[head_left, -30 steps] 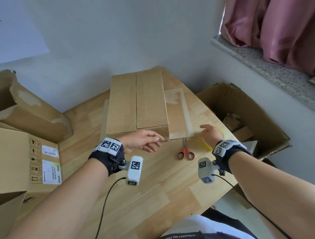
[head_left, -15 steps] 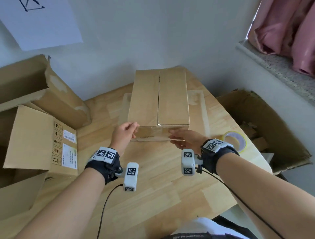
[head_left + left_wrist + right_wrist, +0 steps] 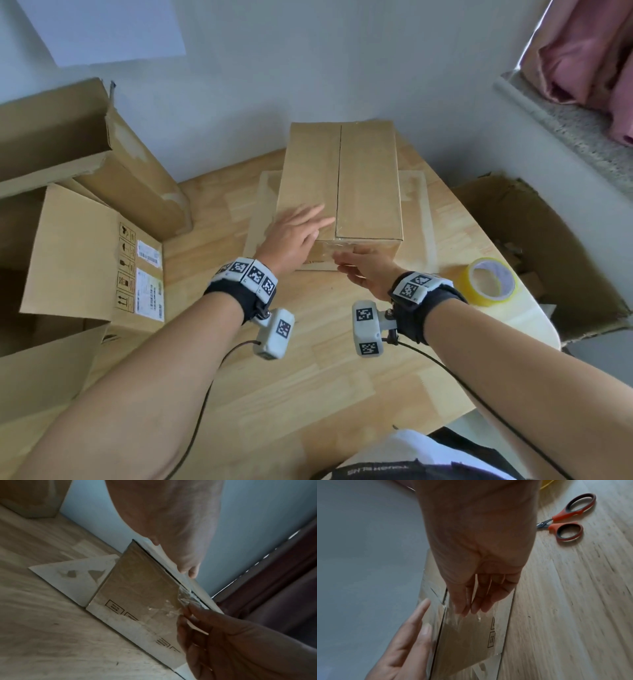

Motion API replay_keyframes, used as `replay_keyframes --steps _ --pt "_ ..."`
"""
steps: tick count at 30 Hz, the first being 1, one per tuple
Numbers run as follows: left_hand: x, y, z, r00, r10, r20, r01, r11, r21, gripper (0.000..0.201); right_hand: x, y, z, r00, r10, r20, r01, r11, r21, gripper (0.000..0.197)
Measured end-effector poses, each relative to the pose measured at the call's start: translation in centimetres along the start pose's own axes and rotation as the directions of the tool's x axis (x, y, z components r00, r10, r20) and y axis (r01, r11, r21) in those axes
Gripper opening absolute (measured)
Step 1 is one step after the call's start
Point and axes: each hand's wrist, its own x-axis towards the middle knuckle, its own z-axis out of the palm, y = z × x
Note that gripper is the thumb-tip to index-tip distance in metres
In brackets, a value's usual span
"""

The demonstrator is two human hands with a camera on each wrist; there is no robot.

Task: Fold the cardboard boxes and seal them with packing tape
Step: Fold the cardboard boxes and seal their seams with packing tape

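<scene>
The wooden worktop (image 3: 308,394) carries a closed cardboard box (image 3: 339,185) at its far middle, flaps meeting along a centre seam, standing on a flat cardboard sheet (image 3: 416,219). Off the worktop's right edge an open carton (image 3: 534,246) holds loose cardboard scraps; their number cannot be told. At the left, further opened cartons (image 3: 92,260) are stacked, one bearing printed labels; their contents are hidden.

The left hand (image 3: 294,233) lies flat on the box top beside the seam, fingers (image 3: 320,219) straight and grasping nothing. The right hand (image 3: 366,270) presses extended fingers against the box's near end face, over clear tape (image 3: 462,620) stuck there.

A roll of packing tape (image 3: 493,282) lies on the worktop near the right edge, well apart from the box.

Only the right wrist view shows the scissors (image 3: 568,519), red-handled, lying on the worktop behind the right hand; the head view hides them. Both wrist views show the wrinkled tape and printed squares on the end face, which the head view barely resolves.
</scene>
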Motion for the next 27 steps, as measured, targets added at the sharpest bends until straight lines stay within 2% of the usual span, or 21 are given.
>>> replay_keyframes --steps 1,3,6,9,12,16,19,23,27 --pt "0.2 -0.1 0.1 0.997 0.013 0.076 -0.014 1.0 0.011 0.041 0.1 0.0 0.0 1.0 -0.003 -0.004 0.003 1.0 -0.015 0.011" --pt "0.5 -0.2 0.3 0.988 0.01 0.156 -0.008 1.0 -0.01 0.045 0.3 0.1 0.0 1.0 -0.012 -0.017 0.011 0.999 -0.052 0.012" --pt "0.6 -0.6 0.5 0.987 -0.016 0.159 0.032 0.995 -0.1 0.053 0.6 0.4 0.2 0.998 -0.026 -0.048 0.022 0.995 -0.097 0.01" --pt "0.6 -0.8 0.8 0.986 -0.02 0.164 0.038 0.993 -0.107 0.054 0.8 0.5 0.5 0.995 -0.034 -0.098 0.022 0.993 -0.115 0.015" --pt "0.5 -0.6 1.1 0.985 -0.021 0.171 0.039 0.994 -0.104 0.049 0.8 0.5 0.7 0.993 0.012 -0.117 -0.013 1.0 -0.009 0.012" --pt "0.2 -0.5 1.6 0.993 -0.015 0.116 0.019 0.999 -0.036 0.042 0.8 0.6 1.2 0.987 0.005 -0.162 0.01 0.996 0.092 0.012" --pt "0.2 -1.0 2.2 0.997 0.014 0.07 -0.018 0.998 0.057 0.046 1.1 0.8 1.6 0.982 -0.002 -0.191 0.025 0.993 0.116 0.011" --pt "0.9 -1.1 3.2 0.999 0.047 -0.01 -0.044 0.977 0.21 0.06 1.3 1.0 1.5 0.976 -0.006 -0.216 0.029 0.994 0.103 0.011" --pt "1.2 -1.1 3.4 0.994 0.087 -0.066 -0.065 0.956 0.287 0.055 1.4 1.0 1.1 0.979 -0.018 -0.203 0.032 0.997 0.067 0.015"
